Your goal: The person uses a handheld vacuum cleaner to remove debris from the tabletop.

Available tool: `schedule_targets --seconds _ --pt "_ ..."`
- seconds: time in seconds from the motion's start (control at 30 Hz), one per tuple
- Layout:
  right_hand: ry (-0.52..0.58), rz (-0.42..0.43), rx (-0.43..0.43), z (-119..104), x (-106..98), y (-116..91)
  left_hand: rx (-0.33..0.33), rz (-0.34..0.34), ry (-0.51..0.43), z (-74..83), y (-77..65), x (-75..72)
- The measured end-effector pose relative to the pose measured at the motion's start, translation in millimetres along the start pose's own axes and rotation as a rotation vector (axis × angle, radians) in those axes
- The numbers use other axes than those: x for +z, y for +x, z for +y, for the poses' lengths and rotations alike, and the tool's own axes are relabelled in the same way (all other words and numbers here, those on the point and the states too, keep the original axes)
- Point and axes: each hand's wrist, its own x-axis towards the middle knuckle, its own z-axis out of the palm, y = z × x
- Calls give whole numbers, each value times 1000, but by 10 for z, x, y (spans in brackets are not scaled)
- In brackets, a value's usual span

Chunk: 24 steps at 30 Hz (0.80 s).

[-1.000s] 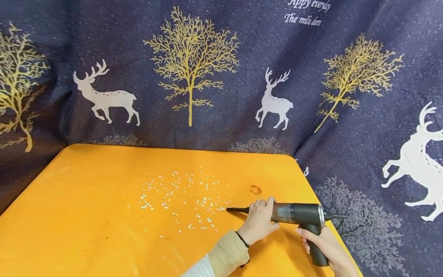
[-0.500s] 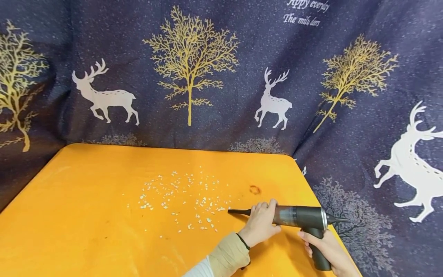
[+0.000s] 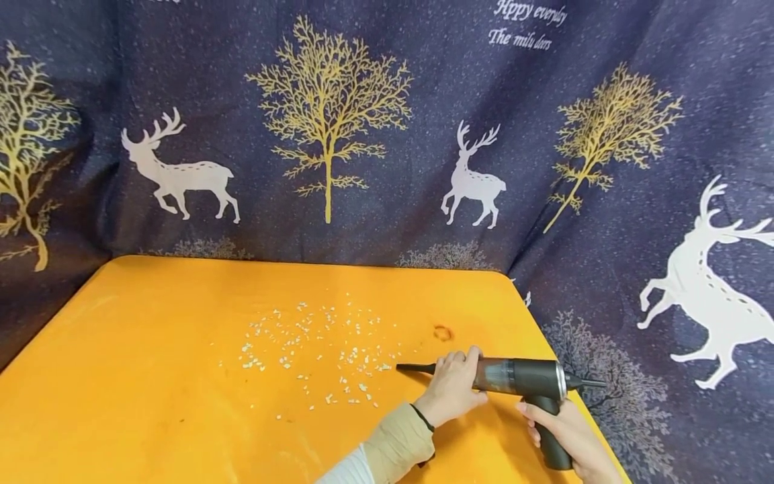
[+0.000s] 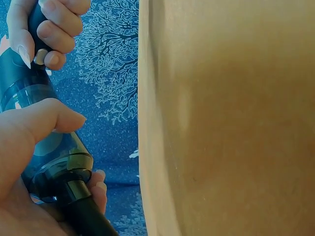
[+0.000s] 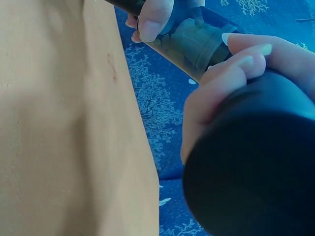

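A black handheld vacuum cleaner (image 3: 535, 376) with a see-through dust cup (image 3: 496, 374) is held over the right part of the yellow table. My left hand (image 3: 453, 388) wraps round its front end, thumb across the clear cup in the left wrist view. Around the pistol handle (image 5: 246, 182) curl the fingers of my right hand (image 3: 568, 430). The thin nozzle (image 3: 416, 368) points left, its tip low over the table beside the nearest white scraps (image 3: 363, 387). Those small flakes lie scattered over the table's middle.
The yellow table (image 3: 151, 349) has rounded far corners and a reddish ring mark (image 3: 443, 333) beyond the nozzle. Dark blue cloth (image 3: 393, 134) printed with trees and deer hangs behind it and along the right side.
The head view has turned slightly to the right. The vacuum cleaner stays nearly in place, both hands keep their hold, and the scraps look the same.
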Motion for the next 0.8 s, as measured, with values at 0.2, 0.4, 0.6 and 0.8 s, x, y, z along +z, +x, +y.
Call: schedule_targets --seconds 0.2,0.4,0.6,0.8 --pt "19 0 2 -2 -5 20 15 7 1 -6 9 -13" --pt "30 4 -16 -2 -3 34 33 11 7 -12 37 -29" --pt "48 38 -24 4 4 48 41 0 12 -25 94 -16" --pt "66 68 -37 17 18 83 44 -18 12 -40 146 -23"
